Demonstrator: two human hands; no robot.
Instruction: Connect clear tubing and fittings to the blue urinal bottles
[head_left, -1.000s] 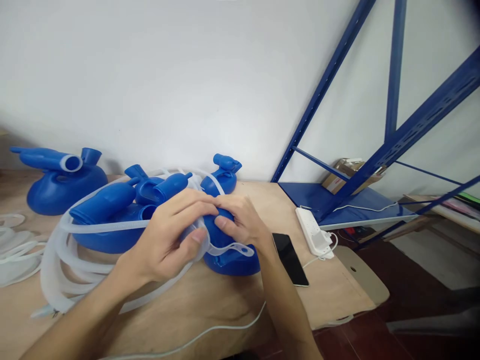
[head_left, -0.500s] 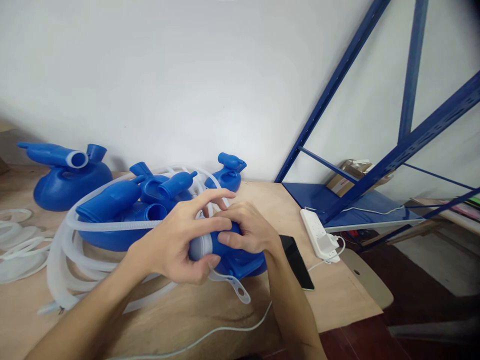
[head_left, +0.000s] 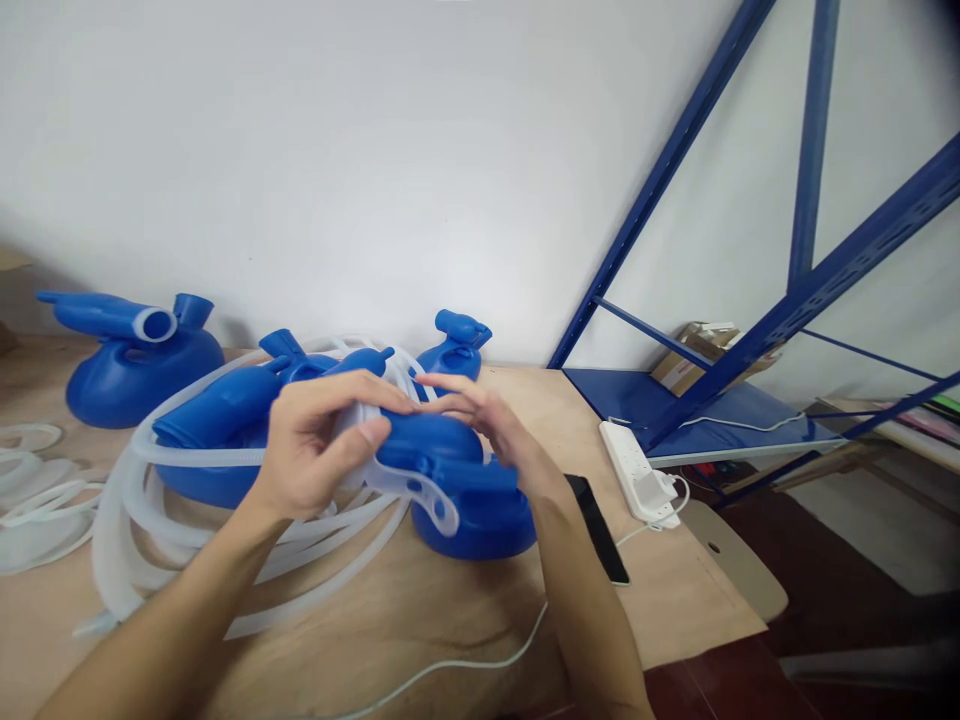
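My left hand (head_left: 319, 440) grips the translucent cap (head_left: 361, 430) at the left end of a blue tube-shaped piece (head_left: 431, 440). A clear strap with holes (head_left: 420, 490) hangs from that cap. At the right of the piece is my right hand (head_left: 491, 425), its fingers spread and nothing visible in its grasp. Just below sits a blue bottle (head_left: 476, 525) with a handle. More blue bottles (head_left: 146, 370) stand at the left and back, among coils of clear hose (head_left: 127, 520).
Translucent lids and rings (head_left: 41, 510) lie at the left edge. A black phone (head_left: 598, 530) and a white power strip (head_left: 637, 475) rest on the right of the wooden table (head_left: 675, 610). Blue shelving (head_left: 682, 410) stands beyond, and a thin cable crosses the front.
My right hand has loosened from the blue piece and its fingers have spread. My left hand has moved left and up with the capped end, and the strap has shifted left and up.
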